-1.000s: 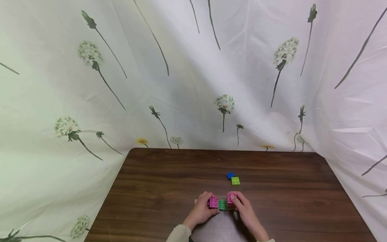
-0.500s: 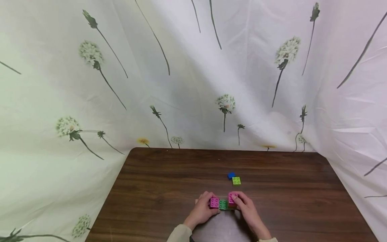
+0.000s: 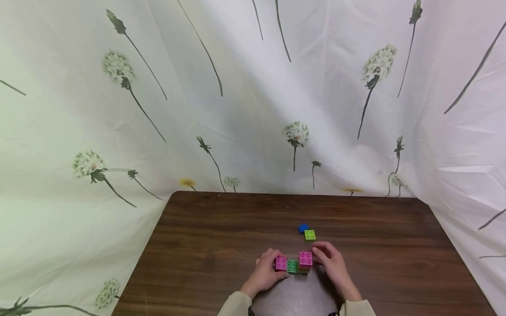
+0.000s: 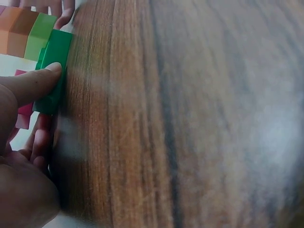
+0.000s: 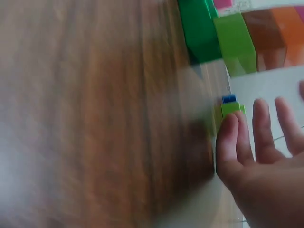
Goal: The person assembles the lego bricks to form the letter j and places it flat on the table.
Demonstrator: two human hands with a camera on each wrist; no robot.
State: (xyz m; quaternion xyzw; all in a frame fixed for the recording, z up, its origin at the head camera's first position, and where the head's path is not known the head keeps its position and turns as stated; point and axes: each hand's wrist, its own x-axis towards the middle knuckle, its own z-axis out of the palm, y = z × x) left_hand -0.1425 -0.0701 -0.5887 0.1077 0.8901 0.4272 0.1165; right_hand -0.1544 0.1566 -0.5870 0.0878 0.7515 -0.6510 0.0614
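Note:
In the head view, my left hand (image 3: 265, 271) grips the left end of a long green toy brick (image 3: 292, 266). Its thumb (image 4: 53, 69) presses the brick's near side, and its fingers lie behind. One pink brick (image 3: 281, 263) sits on that end. At the right end rises a stack topped by another pink brick (image 3: 305, 258). Below it, the right wrist view shows orange (image 5: 289, 35), brown (image 5: 263, 38) and light green (image 5: 235, 45) bricks. My right hand (image 3: 335, 267) is just right of the stack, fingers apart and holding nothing.
Behind the stack, a lime brick (image 3: 310, 235) and a blue brick (image 3: 303, 228) lie close together on the dark wooden table (image 3: 221, 228). White dandelion-print cloth (image 3: 245, 131) hangs along the table's back and sides.
My right hand has let go of the pink-topped stack and moved a little right, its fingers opening. My left hand keeps its grip on the green brick.

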